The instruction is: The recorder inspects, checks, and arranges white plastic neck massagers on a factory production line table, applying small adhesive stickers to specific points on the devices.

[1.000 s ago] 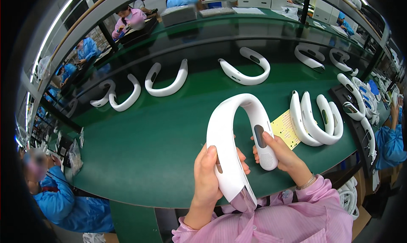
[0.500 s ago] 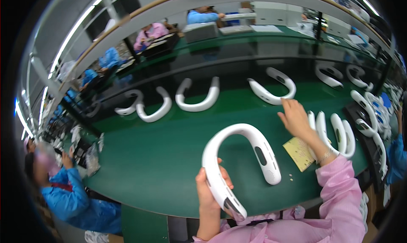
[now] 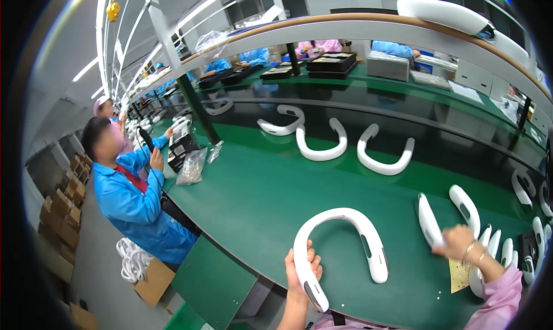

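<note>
My left hand (image 3: 303, 268) is closed around one arm of a white U-shaped neck fan (image 3: 340, 213), which I hold up over the green table with its bend away from me. A dark oval panel shows on its other arm. Off to the right, my right hand (image 3: 459, 243) is closed on the near bend of a second neck fan (image 3: 465, 206), whose two arms point away from me. The fingers there are slightly blurred. Under that wrist a yellow spotted card (image 3: 459, 276) lies beside several more white neck fans (image 3: 507, 252).
Several neck fans (image 3: 322, 154) rest along the table's (image 3: 242, 197) far side. A person in a blue coat (image 3: 129, 200) stands at the left with a dark handheld tool, near a clear bag of parts (image 3: 192, 167). A shelf rail (image 3: 345, 27) crosses above the table.
The view has swung left. My right hand has drawn the second neck fan from the table's far side towards me, by the yellow card. My left hand still holds its neck fan.
</note>
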`<state>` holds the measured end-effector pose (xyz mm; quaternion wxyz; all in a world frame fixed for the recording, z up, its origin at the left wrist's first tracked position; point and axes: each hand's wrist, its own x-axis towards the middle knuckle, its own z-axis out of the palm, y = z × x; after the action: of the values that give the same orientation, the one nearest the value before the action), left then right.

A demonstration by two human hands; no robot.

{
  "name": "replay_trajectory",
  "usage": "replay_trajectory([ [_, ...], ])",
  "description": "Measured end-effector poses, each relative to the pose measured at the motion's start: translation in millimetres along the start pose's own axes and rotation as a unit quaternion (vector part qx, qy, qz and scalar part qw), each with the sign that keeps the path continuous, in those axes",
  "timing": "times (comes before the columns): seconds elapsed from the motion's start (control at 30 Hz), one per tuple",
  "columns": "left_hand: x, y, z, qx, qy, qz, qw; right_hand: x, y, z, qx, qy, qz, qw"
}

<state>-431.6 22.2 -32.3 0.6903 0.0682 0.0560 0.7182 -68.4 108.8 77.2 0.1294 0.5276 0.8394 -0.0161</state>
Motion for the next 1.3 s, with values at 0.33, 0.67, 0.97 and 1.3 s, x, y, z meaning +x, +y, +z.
replay_trajectory([
  [0.33, 10, 2, 6, 0.01, 0.007, 0.001, 1.0, 187, 11, 15, 0.095, 0.309, -0.084, 0.943],
  [0.67, -9, 29, -10, -0.056, -0.06, 0.121, 0.989, 188, -51, 12, 0.091, 0.322, -0.125, 0.934],
  [0.97, -25, 66, 0, -0.144, -0.248, 0.237, 0.928, 113, -94, 6, 0.159, -0.019, -0.388, 0.908],
  [1.3, -51, 56, 12, -0.05, -0.269, 0.201, 0.941, 319, -61, 26, 0.087, 0.328, -0.101, 0.935],
])
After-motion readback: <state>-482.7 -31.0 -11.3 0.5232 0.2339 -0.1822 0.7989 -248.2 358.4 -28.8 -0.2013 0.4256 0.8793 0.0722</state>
